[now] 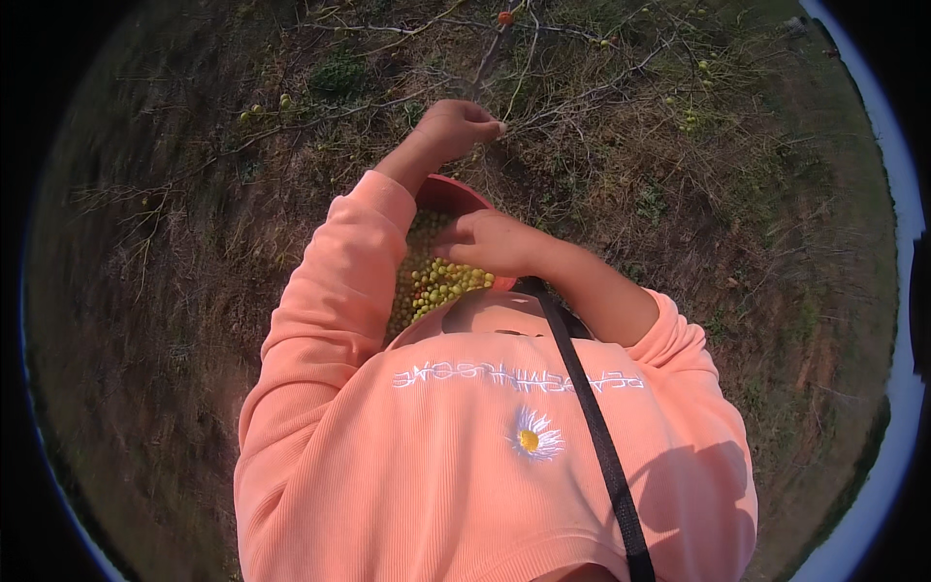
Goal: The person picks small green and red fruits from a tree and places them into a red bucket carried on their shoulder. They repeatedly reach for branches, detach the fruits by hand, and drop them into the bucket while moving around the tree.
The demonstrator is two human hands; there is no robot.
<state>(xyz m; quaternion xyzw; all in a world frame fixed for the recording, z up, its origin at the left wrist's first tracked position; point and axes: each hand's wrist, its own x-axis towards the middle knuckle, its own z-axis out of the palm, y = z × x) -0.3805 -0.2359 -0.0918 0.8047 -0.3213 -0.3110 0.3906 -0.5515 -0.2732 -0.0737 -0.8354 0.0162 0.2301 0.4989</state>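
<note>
My left hand (454, 131) reaches out over the thin, nearly bare branches (553, 109), its thumb and fingers brought close together near a twig. Whether anything is pinched between them cannot be made out. Closer to my body, a red bucket (458, 193) holds many small round yellow-green fruits (444, 284), with a few reddish ones among them. My right hand (498, 240) is inside the bucket's rim, above the fruits. Its fingertips are blurred and partly hidden, so its grip is unclear.
Similar round fruits (687, 120) hang on the twigs at the right, and a few more fruits (284, 102) at the left. An orange-red object (505, 18) sits on a stem at the top. Dry grass (618, 174) covers the ground. A black strap (593, 407) crosses my peach sweatshirt (436, 451).
</note>
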